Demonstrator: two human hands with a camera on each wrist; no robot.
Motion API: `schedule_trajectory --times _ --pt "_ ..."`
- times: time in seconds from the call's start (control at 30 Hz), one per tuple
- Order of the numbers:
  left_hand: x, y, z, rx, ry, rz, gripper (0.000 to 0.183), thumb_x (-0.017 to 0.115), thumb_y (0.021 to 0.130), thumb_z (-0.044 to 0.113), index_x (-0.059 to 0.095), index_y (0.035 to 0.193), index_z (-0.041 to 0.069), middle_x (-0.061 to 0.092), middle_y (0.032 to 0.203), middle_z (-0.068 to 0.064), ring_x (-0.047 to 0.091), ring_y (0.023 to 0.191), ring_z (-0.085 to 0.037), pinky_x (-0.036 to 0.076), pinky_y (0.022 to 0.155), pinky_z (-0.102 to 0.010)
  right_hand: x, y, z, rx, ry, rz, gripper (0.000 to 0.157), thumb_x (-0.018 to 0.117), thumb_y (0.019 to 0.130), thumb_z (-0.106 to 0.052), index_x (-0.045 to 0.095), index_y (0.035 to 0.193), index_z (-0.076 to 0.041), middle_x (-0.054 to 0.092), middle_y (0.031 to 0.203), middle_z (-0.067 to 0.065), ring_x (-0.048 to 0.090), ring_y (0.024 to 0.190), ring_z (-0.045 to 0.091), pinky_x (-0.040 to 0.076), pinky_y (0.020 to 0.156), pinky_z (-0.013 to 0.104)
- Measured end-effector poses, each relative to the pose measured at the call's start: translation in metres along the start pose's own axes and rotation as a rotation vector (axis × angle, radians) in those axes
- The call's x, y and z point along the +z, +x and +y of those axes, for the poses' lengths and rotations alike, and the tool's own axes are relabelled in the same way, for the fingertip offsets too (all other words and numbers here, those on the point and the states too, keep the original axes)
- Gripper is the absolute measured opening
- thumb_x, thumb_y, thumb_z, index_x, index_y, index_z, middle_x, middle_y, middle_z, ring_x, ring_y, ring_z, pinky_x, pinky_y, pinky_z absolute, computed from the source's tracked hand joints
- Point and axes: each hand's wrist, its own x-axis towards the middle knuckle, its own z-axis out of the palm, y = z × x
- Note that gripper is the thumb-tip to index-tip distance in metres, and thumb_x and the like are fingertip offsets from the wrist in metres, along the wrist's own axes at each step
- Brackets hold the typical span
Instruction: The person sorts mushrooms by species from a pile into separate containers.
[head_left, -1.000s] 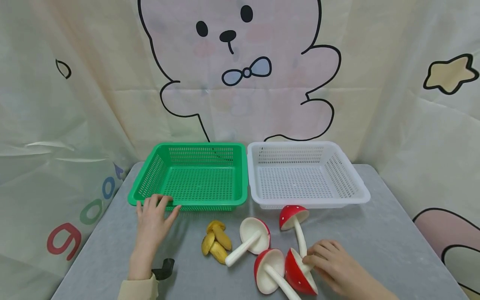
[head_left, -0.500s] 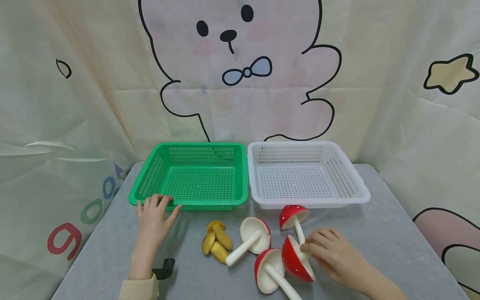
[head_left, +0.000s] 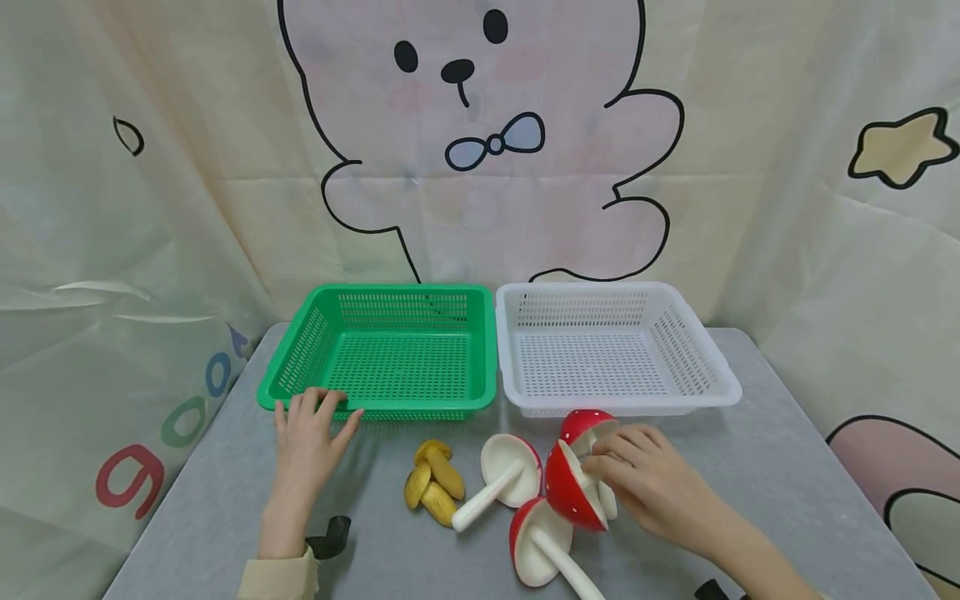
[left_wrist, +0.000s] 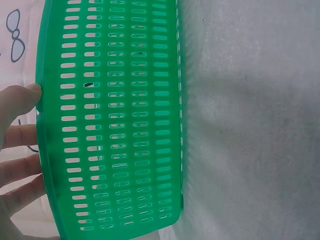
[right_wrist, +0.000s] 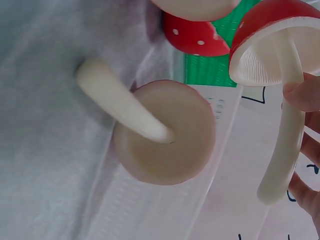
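Observation:
My right hand (head_left: 652, 479) pinches the white stem of a red-capped toy mushroom (right_wrist: 282, 100) with white dots. In the head view the held mushroom's cap tilts left over the table, partly covering another red mushroom (head_left: 585, 425) behind it. On the left, my left hand (head_left: 307, 442) holds the near rim of the green basket (left_wrist: 120, 115), thumb on the outer side and fingers over the rim. Two more red mushrooms lie on the table: one with its pale underside up (head_left: 510, 471), another nearer (head_left: 536, 542). Small yellow-brown mushrooms (head_left: 433, 483) lie clustered to their left.
A white basket (head_left: 622, 408) stands right beside the green one at the back of the grey table (head_left: 420, 567). Behind them hangs a cloth (head_left: 480, 208) with a cartoon bear; more printed cloth closes in both sides.
My right hand has lifted the red mushroom and moved it up and slightly left in the head view, away from the nearer mushroom. My left hand has stayed at the green basket's rim.

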Motion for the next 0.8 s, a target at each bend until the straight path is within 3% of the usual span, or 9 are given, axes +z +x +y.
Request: schedule_trajectory --times 0.07,0.17,0.23,0.53,0.8 --pt "0.0 0.0 0.0 -0.001 0.002 0.0 0.03 0.079 0.079 0.023 0.066 0.1 0.005 0.058 0.101 -0.016 0.052 0.101 -0.042 0.024 0.101 -0.076 -0.001 0.007 -0.001 0.006 -0.003 -0.013 0.016 0.065 0.09 -0.026 0.068 0.105 -0.024 0.065 0.102 -0.008 0.057 0.098 0.014 0.047 0.085 0.038" --pt "0.0 0.0 0.0 -0.009 0.005 -0.007 0.03 0.079 0.079 0.024 0.066 0.1 0.006 0.058 0.101 -0.016 0.051 0.102 -0.042 0.024 0.101 -0.076 -0.003 0.018 -0.002 0.023 -0.01 -0.033 0.044 0.085 0.066 -0.014 0.068 0.105 -0.023 0.066 0.102 -0.008 0.056 0.098 0.013 0.049 0.084 0.037" --pt "0.0 0.0 0.0 -0.012 0.009 -0.012 0.031 0.079 0.08 0.024 0.066 0.101 0.006 0.058 0.102 -0.016 0.051 0.102 -0.042 0.024 0.101 -0.076 -0.004 0.024 -0.004 0.05 -0.022 -0.051 0.05 0.089 0.06 -0.017 0.068 0.105 -0.025 0.066 0.101 -0.01 0.056 0.097 0.01 0.051 0.083 0.035" --pt "-0.001 0.0 0.001 -0.026 0.005 -0.042 0.031 0.078 0.081 0.025 0.066 0.102 0.006 0.058 0.103 -0.016 0.051 0.105 -0.041 0.023 0.102 -0.076 -0.005 0.053 0.0 0.041 -0.014 -0.053 0.047 0.086 0.063 -0.009 0.067 0.103 -0.022 0.066 0.1 -0.007 0.055 0.097 0.013 0.049 0.083 0.036" --pt "-0.001 0.0 0.002 -0.025 0.006 -0.036 0.03 0.077 0.081 0.026 0.066 0.101 0.006 0.058 0.103 -0.016 0.051 0.104 -0.041 0.023 0.102 -0.076 -0.005 0.076 0.002 0.075 0.011 -0.058 0.043 0.087 0.065 -0.015 0.068 0.103 -0.02 0.067 0.102 -0.003 0.056 0.1 0.016 0.051 0.083 0.038"
